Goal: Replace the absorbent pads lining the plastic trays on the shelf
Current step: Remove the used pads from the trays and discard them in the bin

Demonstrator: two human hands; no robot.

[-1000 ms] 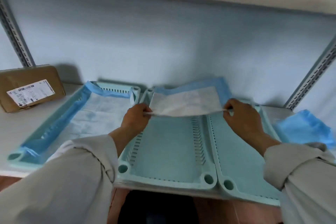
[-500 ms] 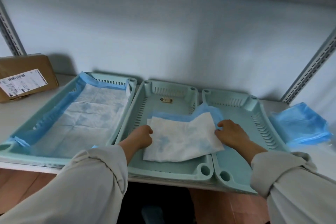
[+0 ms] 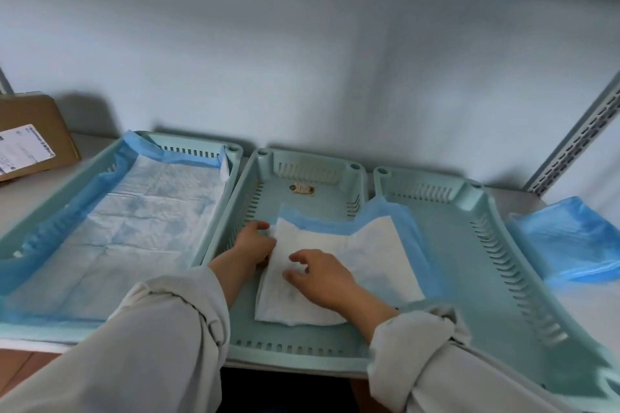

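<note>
Three pale green plastic trays stand side by side on the shelf. The left tray (image 3: 235, 157) is lined with a spread white-and-blue pad (image 3: 141, 225). A folded white pad with blue edges (image 3: 369, 245) lies in the middle tray (image 3: 302, 349) and drapes over its right wall into the right tray (image 3: 503, 245). My left hand (image 3: 251, 246) grips the folded pad's left edge. My right hand (image 3: 318, 273) rests on top of the pad with fingers spread.
A crumpled blue pad (image 3: 567, 238) lies on the shelf right of the trays. A brown cardboard package with a white label (image 3: 30, 141) sits at the far left. A slotted metal upright (image 3: 577, 137) rises at the right. A small tan sticker (image 3: 302, 189) is at the middle tray's back.
The pad was held up stretched between both hands, then came down into the middle tray. My right hand has left the pad's right edge and moved left onto its top.
</note>
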